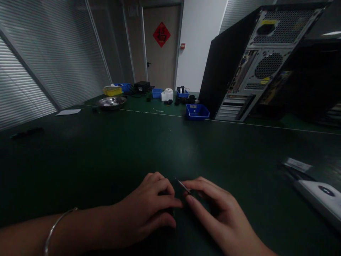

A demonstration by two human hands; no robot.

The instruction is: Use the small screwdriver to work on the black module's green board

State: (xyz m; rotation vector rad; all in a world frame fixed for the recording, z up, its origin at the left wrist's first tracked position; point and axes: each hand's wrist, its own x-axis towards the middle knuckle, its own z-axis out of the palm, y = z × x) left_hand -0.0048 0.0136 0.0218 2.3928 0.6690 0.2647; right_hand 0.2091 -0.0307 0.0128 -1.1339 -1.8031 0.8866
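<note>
My right hand (221, 209) pinches a small, thin, shiny metal piece (183, 185) between thumb and fingertips; its kind is too small to make out. The piece slants up toward the left. Close beside it, my left hand (151, 206) has its fingers curled, with the index finger pointing at the right fingertips. Between the left thumb and index finger there seems to be something dark that blends into the green tabletop (170, 149). A bracelet (57, 225) circles my left wrist.
A white device (325, 193) lies at the right. Behind stand a tilted-looking computer tower (229, 60), a blue bin (197, 113), a metal bowl (112, 103), a yellow bin (112, 91) and a white plastic housing (167, 95). A paper sheet (68, 112) lies at left.
</note>
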